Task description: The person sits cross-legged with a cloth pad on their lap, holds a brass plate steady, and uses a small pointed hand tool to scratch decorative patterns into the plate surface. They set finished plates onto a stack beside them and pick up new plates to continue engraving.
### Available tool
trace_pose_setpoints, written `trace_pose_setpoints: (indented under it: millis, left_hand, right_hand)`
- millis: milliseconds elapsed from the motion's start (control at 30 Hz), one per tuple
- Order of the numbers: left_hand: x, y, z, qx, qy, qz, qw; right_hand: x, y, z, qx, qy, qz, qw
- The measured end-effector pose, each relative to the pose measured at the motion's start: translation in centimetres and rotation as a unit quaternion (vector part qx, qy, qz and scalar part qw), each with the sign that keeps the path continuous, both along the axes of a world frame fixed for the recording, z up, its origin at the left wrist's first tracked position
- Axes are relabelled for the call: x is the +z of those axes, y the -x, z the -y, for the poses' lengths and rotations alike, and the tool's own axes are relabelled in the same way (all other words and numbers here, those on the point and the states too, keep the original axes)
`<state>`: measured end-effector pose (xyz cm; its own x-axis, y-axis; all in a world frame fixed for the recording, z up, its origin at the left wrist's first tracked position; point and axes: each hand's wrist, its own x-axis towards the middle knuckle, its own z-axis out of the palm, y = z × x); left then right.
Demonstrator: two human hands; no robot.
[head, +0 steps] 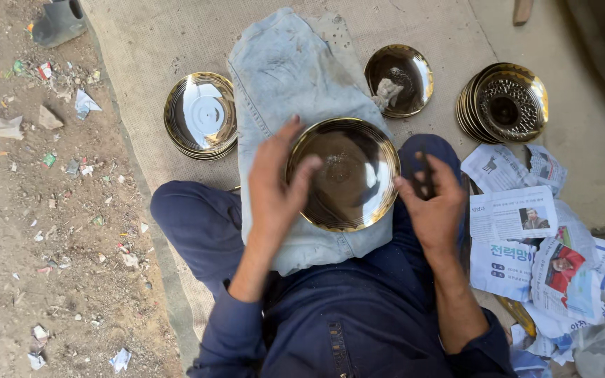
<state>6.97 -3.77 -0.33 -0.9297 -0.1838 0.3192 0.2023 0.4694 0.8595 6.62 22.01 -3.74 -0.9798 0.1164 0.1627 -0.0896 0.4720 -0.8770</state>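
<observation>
Brass plate (343,173): round, shallow, gold-coloured rim, dull brownish centre with a pale powdery smear. It rests on a faded denim cloth (281,70) draped over the person's lap, mid-scene.

Left hand (274,183): fingers together, laid flat over the plate's left rim and inner face, pressing rather than gripping. Right hand (434,203): just beside the plate's right rim, fingers curled and closed on a small dark object (428,176); the object is too hidden to say what it is, possibly a tool or a pad.

Handling judgement: thin rigid metal, likely light to moderate in weight, not fragile but dentable and easily scratched. Polished rim probably slippery; powder on the face may add some grip. Best hold looks to be the rim, pinched at opposite sides, or a palm under the base with the cloth as padding.

Surroundings:
- far left, stack of shiny plates (200,115) on the burlap mat (141,42)
- far centre, single plate holding a pale lump (398,80)
- far right, stack of patterned plates (504,103)
- near right, crumpled newspaper sheets (526,245), close to the right forearm
- left, bare dirt with litter (43,182)

Nothing lies between the hands and the plate; the newspaper crowds the right side
</observation>
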Motion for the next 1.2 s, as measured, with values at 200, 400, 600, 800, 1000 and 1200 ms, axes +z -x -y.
trace_pose_setpoints:
  millis: [200, 400, 600, 800, 1000, 1200]
  left_hand:
    - [-0.6, -1.3, -3.7, 0.034, 0.149, 0.046, 0.987]
    - [-0.8, -1.2, -4.3, 0.062, 0.198, 0.052, 0.977]
    - [-1.1, -1.2, -4.2, 0.074, 0.194, 0.051, 0.977]
    - [-1.2, -1.4, -4.0, 0.077, 0.186, 0.048, 0.978]
    - [-1.6, -1.3, -3.9, 0.077, 0.184, 0.048, 0.979]
    - [-1.5, -1.3, -3.5, 0.068, 0.167, 0.036, 0.983]
  right_hand:
    - [7.0, -0.7, 0.0, 0.066, -0.097, 0.05, 0.992]
    - [10.6, -1.3, 2.8, 0.211, -0.301, -0.011, 0.93]
    - [11.9, -0.9, 4.1, 0.233, -0.33, 0.002, 0.915]
    - [12.1, -1.1, 4.8, 0.247, -0.341, -0.009, 0.907]
    - [12.2, -1.0, 5.0, 0.256, -0.349, -0.015, 0.901]
    - [12.6, -0.3, 5.8, 0.257, -0.416, 0.017, 0.872]
